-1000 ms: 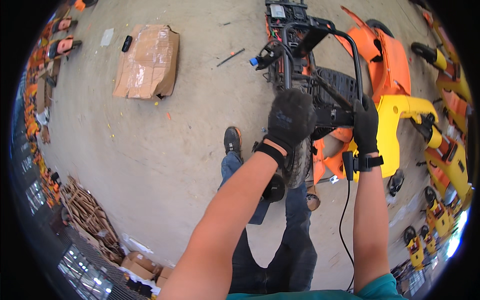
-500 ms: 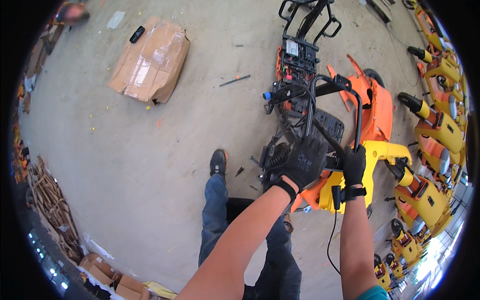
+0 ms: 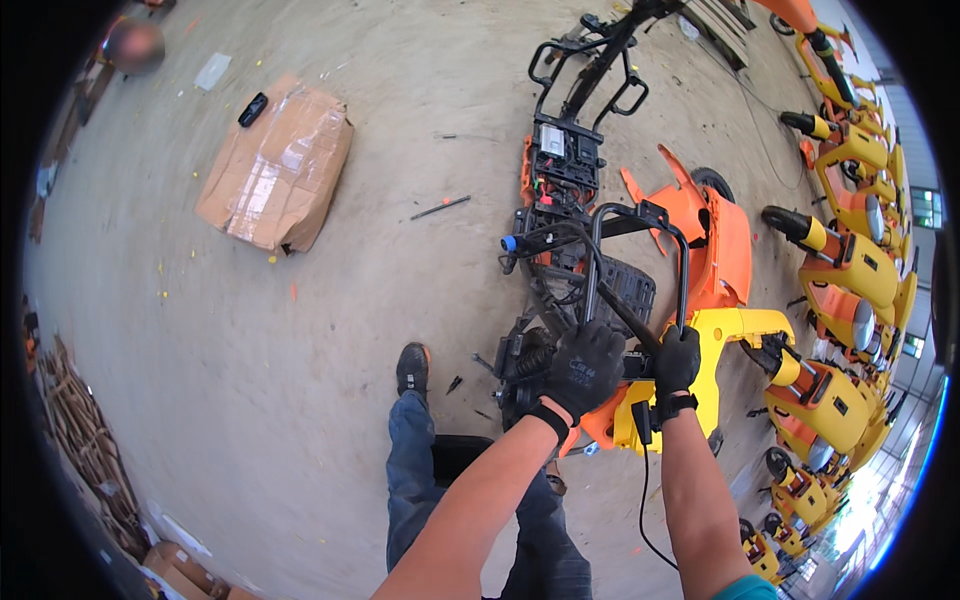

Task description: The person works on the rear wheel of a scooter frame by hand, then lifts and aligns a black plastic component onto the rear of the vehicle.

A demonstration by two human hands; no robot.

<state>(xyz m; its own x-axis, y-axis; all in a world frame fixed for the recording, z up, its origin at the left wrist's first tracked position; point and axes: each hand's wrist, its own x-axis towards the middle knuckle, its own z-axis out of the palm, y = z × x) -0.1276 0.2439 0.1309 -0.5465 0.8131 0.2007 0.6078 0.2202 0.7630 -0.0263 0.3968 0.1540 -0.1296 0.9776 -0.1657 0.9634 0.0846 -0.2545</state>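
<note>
Chassis of black metal (image 3: 575, 165), bare of body panels and belonging to a scooter-like vehicle, lies from one o'clock down towards three o'clock on the grey concrete floor (image 3: 330, 350). At its near end, around two o'clock, rises a looped frame of black round tubing (image 3: 684, 275). Its left tube meets the black-gloved left hand (image 3: 586, 372), whose grip looks closed around it, though the fingertips are hidden; the black-gloved right hand (image 3: 677, 362) has its grip curled snugly about the right tube's lower end. The glossy yellow plastic panel (image 3: 715, 350) lies just beyond that hand towards three o'clock, with the curved orange plastic body shell (image 3: 725, 255) above it.

I judge the step in hand to be steadying or shifting the chassis by this loop; the next move calls for a firm, even hold from both hands, clear of the nearby panels.

Compared with half a second ago, both hands sit lower in view, on the same tubes, and more of the chassis shows towards twelve o'clock.
</note>
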